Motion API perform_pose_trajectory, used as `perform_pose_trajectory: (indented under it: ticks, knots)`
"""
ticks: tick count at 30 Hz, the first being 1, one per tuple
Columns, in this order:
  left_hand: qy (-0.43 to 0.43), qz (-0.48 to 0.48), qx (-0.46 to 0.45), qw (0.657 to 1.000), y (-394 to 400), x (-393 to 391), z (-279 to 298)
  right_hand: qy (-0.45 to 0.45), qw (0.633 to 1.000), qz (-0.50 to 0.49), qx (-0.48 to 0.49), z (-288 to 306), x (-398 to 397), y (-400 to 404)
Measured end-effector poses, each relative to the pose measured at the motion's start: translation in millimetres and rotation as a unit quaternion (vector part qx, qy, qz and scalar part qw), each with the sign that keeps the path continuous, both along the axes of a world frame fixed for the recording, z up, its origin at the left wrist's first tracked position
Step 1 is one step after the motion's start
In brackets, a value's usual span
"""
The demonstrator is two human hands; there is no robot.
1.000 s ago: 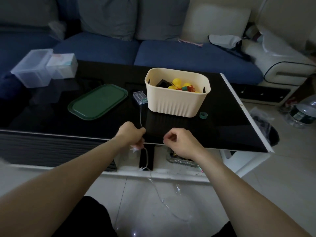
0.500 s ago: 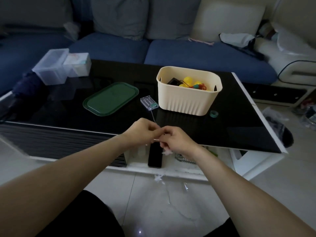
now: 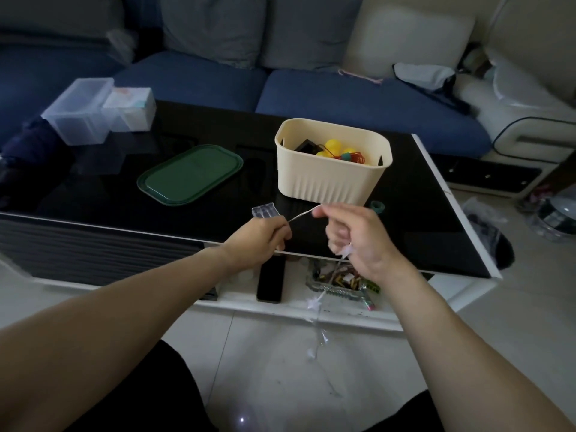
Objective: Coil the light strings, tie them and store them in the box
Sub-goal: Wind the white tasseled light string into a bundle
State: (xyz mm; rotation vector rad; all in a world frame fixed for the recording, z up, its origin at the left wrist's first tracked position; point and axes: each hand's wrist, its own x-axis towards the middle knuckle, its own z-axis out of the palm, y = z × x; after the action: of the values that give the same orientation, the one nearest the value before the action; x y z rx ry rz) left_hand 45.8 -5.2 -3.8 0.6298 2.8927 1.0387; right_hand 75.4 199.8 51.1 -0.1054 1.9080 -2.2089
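In the head view, the left hand (image 3: pixel 260 236) grips the clear battery case (image 3: pixel 265 211) of the light string (image 3: pixel 304 215). The right hand (image 3: pixel 352 235) pinches the wire, which trails to the floor. The cream box (image 3: pixel 330 179) stands on the black table (image 3: pixel 436 219) just beyond.

A black glass coffee table (image 3: pixel 420 219) anchors the scene. On its far left corner sit a clear plastic tub (image 3: pixel 78 115) and, touching it, a tissue pack (image 3: pixel 131 109). A green lid (image 3: pixel 190 174) lies flat near the table's middle. On the shelf beneath its near edge — a dark phone (image 3: pixel 270 283) and a glass ashtray (image 3: pixel 338 283). Behind the table runs a blue sofa (image 3: pixel 358 102) with grey cushions (image 3: pixel 215 26).
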Motion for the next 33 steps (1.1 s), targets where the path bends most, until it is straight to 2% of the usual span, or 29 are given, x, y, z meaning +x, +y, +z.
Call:
perform_pose_trajectory:
  ticks: [4,7,10,12,15,19,22,24,30,33]
  knots:
    - [0.001,0.020,0.066,0.998,9,5,12,-0.060,0.981,-0.079,-0.169,5,0,18]
    - [-0.021,0.012,0.076,0.997,14,11,23,-0.068,0.964,-0.117,-0.229,7,4,27]
    - [-0.099,-0.012,0.111,0.989,21,20,39,-0.049,0.961,-0.118,-0.245,7,7,30]
    - [-0.145,-0.021,0.138,0.979,23,27,46,-0.037,0.967,-0.110,-0.227,7,7,28]
    - [-0.225,-0.031,0.165,0.960,20,32,48,-0.039,0.984,-0.119,-0.128,6,8,25]
    - [-0.340,-0.021,0.251,0.906,13,34,47,-0.034,0.996,-0.077,0.008,4,13,28]
    - [-0.392,-0.021,0.288,0.874,10,33,46,0.012,0.987,-0.024,0.155,0,19,27]
    - [-0.399,-0.030,0.267,0.877,8,33,44,0.030,0.975,0.012,0.218,-2,21,23]
    - [-0.338,-0.032,0.231,0.912,11,37,39,-0.040,0.980,0.117,0.155,-5,19,21]
    - [-0.341,-0.007,0.284,0.896,9,35,40,-0.049,0.981,0.160,0.097,-5,16,24]
